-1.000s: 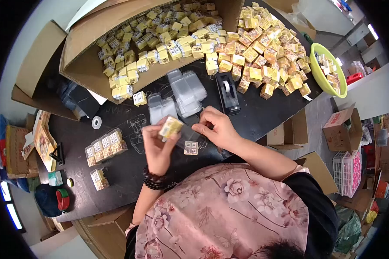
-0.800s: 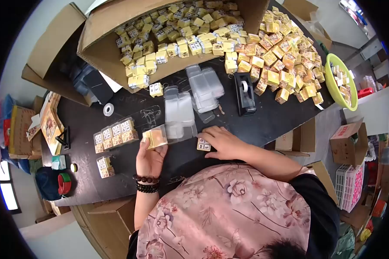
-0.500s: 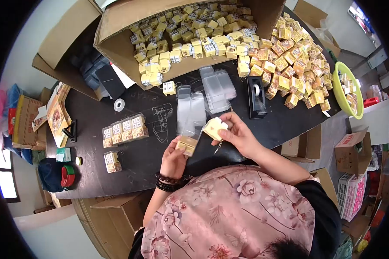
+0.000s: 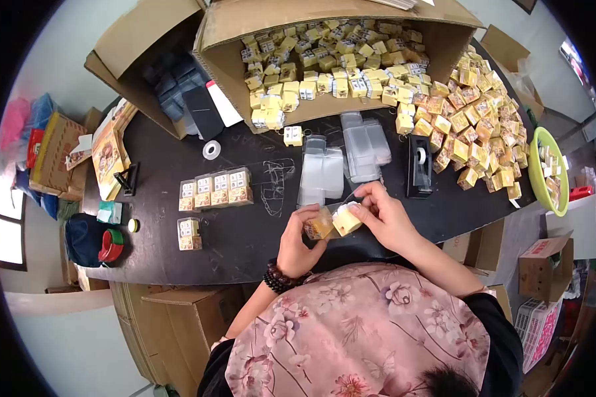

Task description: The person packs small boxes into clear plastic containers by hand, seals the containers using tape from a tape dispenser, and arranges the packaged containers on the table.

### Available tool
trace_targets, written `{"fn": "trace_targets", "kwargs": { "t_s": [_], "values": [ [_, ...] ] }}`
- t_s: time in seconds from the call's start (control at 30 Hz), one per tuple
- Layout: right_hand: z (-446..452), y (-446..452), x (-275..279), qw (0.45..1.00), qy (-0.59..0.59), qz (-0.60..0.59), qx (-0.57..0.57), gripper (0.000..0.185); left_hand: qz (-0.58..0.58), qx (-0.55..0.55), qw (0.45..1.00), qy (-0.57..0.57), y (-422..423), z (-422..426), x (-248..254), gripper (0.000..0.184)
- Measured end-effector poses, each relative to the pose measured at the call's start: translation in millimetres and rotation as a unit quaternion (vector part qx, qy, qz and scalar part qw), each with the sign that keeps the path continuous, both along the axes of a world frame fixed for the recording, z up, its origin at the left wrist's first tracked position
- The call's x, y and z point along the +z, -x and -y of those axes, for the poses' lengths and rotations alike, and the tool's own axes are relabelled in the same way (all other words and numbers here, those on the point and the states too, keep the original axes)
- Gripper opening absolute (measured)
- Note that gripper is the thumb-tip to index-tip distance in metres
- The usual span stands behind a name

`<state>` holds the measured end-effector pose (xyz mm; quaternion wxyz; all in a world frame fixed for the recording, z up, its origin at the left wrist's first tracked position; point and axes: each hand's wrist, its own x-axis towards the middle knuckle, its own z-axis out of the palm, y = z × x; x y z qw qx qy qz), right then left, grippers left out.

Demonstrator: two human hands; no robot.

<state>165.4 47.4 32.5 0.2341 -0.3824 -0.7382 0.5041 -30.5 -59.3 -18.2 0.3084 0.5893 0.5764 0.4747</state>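
A pink, flower-printed cloth (image 4: 357,317) covers the person's front, nearest the camera. Beyond it, the left hand (image 4: 300,243), wearing dark round beads (image 4: 279,276) at its wrist, pinches an orange-and-yellow box (image 4: 319,226) wrapped in glossy clear plastic. The right hand (image 4: 389,223) grips a pale yellow block (image 4: 347,220) between thumb and fingers, just right of that box. Together they make a line running crosswise between the hands, its right end slightly farther from the person; the block is tilted, squat and nearly cubic, so I cannot tell its own long axis. Whether it sits inside the plastic is also unclear.

Left of the left hand lie a short clear pack (image 4: 189,234) and, farther out, a longer row of packed boxes (image 4: 215,189), its length crosswise. Straight beyond the hands, flat, see-through sleeves (image 4: 322,173) overlap on the smooth black table (image 4: 258,248). Beyond the right hand stands a black tape dispenser (image 4: 419,171); farther still, a brown cardboard carton (image 4: 338,108) holds many yellow blocks, with patterned boxes (image 4: 477,129) heaped to its right.
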Motion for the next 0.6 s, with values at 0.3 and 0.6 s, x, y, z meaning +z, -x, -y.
{"fn": "trace_targets", "kwargs": {
  "t_s": [0.3,0.6],
  "values": [
    [9.6,-1.8,-0.1,0.994,0.058,-0.089,-0.039,0.008,0.113,-0.032,0.989,0.095,-2.3,8.2,1.3,0.055],
    [13.9,-2.5,18.1,0.981,-0.177,0.016,0.081,0.013,0.27,-0.074,0.951,0.131,-0.3,9.3,-11.9,0.055]
  ]
}}
